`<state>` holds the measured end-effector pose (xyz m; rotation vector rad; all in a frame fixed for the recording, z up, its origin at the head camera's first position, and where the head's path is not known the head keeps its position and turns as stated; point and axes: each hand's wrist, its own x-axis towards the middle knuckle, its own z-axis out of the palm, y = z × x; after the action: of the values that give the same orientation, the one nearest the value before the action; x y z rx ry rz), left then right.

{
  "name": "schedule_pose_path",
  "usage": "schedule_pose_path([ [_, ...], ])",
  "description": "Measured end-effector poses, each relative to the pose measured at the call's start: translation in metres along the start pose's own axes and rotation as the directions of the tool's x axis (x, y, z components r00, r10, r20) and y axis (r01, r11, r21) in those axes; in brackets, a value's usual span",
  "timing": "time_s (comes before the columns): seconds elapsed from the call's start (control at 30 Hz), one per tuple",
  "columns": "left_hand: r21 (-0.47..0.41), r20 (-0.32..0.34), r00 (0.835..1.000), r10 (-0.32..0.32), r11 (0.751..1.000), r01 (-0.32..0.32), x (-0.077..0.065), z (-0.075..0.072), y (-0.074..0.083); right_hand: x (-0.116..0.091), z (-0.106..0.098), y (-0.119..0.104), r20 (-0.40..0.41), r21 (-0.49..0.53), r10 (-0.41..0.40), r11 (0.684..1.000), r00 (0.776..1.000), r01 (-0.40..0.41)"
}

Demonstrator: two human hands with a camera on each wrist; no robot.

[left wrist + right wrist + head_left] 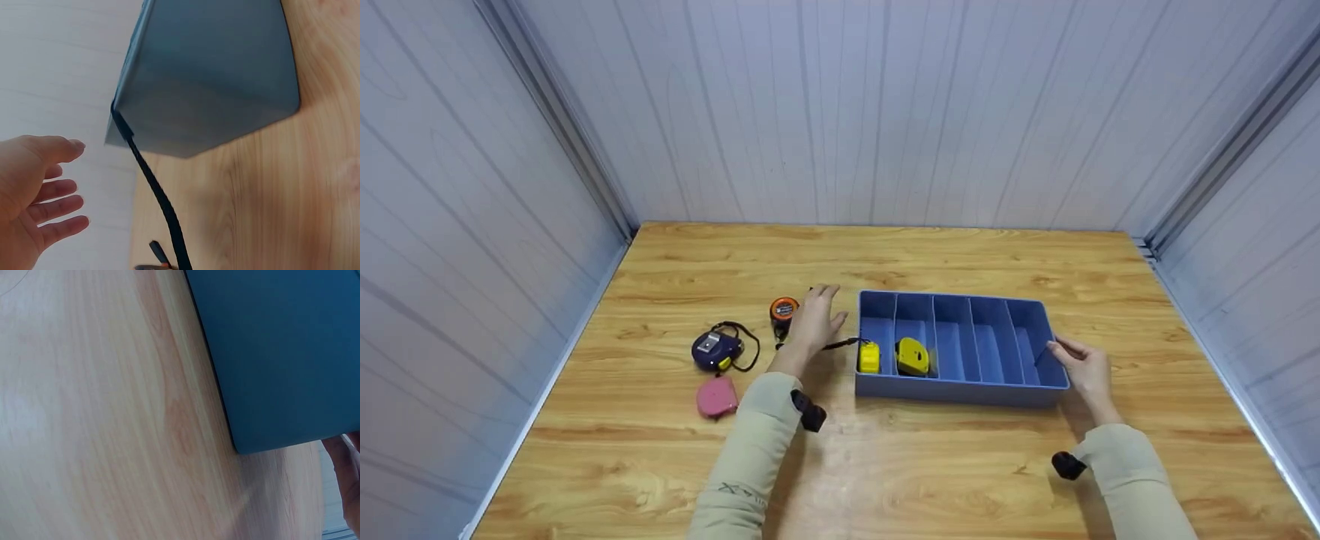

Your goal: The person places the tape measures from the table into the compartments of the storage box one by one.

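A blue divided box [960, 396] sits on the table, with my right hand [1086, 375] pinching its right end wall, thumb over the rim. In the right wrist view only part of this hand [350, 481] shows at the box's edge. My left hand [812, 324], fingers relaxed and apart, hovers left of the box, holding nothing. One yellow tape measure [869, 358] lies in the leftmost compartment; its black strap [160, 197] hangs over the wall. Another yellow tape measure [913, 356] is in the second compartment. An orange-and-black tape measure [784, 309] is beside my left hand, partly hidden.
Further left on the wooden table [945, 472] lie a dark blue tape measure [714, 349] with a looped strap and a pink tape measure [717, 397]. Pale panel walls [840, 112] stand at the back and both sides.
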<state>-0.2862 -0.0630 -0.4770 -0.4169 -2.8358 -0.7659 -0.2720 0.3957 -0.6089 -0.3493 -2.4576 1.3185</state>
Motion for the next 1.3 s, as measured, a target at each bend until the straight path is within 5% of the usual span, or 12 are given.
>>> schedule_pose_path([
  [1.03, 0.037, 0.005, 0.99, -0.139, 0.99, 0.139, -0.006, 0.01, -0.06, -0.004, -0.004, -0.007, 0.004, -0.035, 0.009, 0.999, 1.0, -0.009],
  [1.3, 0.046, 0.059, 0.978, -0.199, 0.979, 0.196, -0.006, 0.011, -0.068, -0.004, -0.005, -0.002, 0.03, -0.047, 0.012, 0.999, 0.999, -0.01],
])
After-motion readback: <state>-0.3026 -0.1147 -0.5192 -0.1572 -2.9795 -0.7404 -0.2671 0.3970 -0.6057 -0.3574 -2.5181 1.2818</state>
